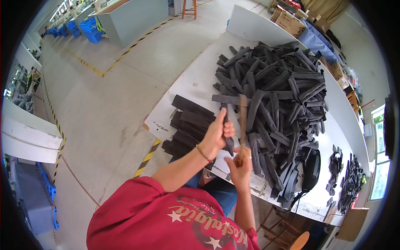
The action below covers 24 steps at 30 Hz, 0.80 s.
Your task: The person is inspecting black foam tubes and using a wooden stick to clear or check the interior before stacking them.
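My left hand [217,132] is closed round a dark grey fabric tube [228,143], which sticks out above and below the fist. Close beside it, my right hand [241,166] grips the lower end of a slim wooden stick [243,125]. The stick points up and away from me, slightly blurred, and runs alongside the tube, apart from it as far as I can see. Just beyond both hands spreads a big loose heap of similar dark tubes [271,83]. Left of my left hand, flatter dark pieces [189,121] lie in neat overlapping stacks at the table's edge.
The white table [183,87] has a raised board [258,31] along its far side. A black rounded object [311,171] with a cord sits by the heap's right end. Smaller dark scraps [352,183] lie farther right. A wooden stool [300,241] stands below the near edge.
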{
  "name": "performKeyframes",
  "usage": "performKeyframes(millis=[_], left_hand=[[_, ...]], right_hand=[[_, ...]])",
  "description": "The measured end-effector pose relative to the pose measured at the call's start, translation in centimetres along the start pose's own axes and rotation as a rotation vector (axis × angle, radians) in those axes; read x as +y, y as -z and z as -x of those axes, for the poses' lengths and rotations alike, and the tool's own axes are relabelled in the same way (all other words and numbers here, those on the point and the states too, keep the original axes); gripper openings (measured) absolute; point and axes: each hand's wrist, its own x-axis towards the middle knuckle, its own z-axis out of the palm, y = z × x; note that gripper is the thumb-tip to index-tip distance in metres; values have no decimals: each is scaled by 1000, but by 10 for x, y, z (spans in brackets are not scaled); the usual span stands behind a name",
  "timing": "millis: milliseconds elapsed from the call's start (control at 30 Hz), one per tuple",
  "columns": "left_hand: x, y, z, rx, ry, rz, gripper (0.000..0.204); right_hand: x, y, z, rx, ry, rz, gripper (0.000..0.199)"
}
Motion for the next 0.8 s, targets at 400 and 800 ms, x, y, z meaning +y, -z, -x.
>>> performKeyframes(millis=[400, 800], left_hand=[[68, -15, 17, -303, -256, -470, 52], [-15, 5, 62, -400, -116, -914, 17]], right_hand=[[-18, 48, 15, -117, -414, -678, 18], [-12, 34, -17, 161, -288, -519, 25]])
